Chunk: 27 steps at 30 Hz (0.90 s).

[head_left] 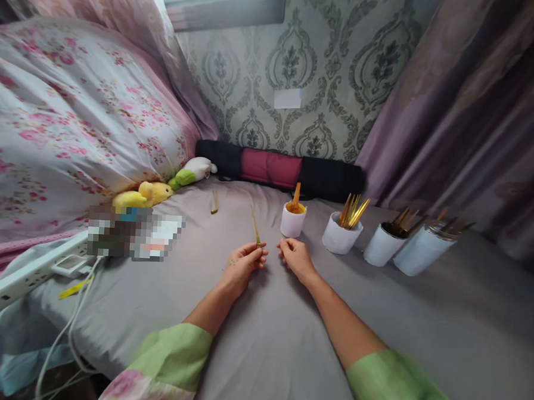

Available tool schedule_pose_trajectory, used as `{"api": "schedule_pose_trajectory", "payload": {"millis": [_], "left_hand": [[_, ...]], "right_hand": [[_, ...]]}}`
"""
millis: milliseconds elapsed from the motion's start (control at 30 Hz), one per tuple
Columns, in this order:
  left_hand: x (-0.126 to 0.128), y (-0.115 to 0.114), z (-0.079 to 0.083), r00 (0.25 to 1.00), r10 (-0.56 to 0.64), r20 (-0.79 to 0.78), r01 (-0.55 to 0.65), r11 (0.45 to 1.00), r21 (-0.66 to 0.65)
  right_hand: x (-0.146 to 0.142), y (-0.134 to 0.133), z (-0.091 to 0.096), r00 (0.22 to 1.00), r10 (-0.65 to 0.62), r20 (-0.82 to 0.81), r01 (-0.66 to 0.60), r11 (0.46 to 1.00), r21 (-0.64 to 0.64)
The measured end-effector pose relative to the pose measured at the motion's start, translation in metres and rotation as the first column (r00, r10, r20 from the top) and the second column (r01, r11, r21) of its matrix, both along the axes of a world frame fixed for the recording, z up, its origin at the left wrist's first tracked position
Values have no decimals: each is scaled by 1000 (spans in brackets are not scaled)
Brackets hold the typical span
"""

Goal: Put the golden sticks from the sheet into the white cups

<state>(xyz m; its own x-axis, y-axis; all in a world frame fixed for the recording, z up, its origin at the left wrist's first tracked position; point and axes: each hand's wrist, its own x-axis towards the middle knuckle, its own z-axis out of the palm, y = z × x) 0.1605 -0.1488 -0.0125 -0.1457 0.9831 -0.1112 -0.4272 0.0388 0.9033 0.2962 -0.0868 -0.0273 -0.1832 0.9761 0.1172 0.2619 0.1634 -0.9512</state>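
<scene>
My left hand (244,263) pinches the lower end of a thin golden stick (255,228), which points up and away over the grey sheet. My right hand (294,256) rests close beside it, fingers curled with nothing visible in them. Just beyond the hands stands a white cup (292,220) of orange paste with a stick in it. To its right stand a second white cup (340,235) with several golden sticks, a third cup (382,244) with darker sticks, and a tilted fourth cup (419,251).
A loose stick (214,202) lies on the sheet further back. Plush toys (148,192) and a floral pillow (70,112) lie at left. A black and red roll (280,168) runs along the wall. A power strip (16,279) with cables sits at the left edge.
</scene>
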Motion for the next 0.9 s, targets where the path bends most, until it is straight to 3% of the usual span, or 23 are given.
{"api": "schedule_pose_trajectory", "payload": {"millis": [333,533,700,900], "left_hand": [[5,-9,8,968,48,-246,-28,996,87],[4,-7,2,903,83,-422,-19,988,153],[2,-9,-3,796,132,-591,11,973,231],[1,-14,-1,589,238,-772,89,931,355]], "right_hand": [[2,0,4,993,34,-115,-43,996,-76],[1,-4,15,976,72,-204,-93,991,-96],[0,-7,24,951,99,-293,-133,986,-97],[0,-10,30,921,128,-367,-170,982,-85]]}}
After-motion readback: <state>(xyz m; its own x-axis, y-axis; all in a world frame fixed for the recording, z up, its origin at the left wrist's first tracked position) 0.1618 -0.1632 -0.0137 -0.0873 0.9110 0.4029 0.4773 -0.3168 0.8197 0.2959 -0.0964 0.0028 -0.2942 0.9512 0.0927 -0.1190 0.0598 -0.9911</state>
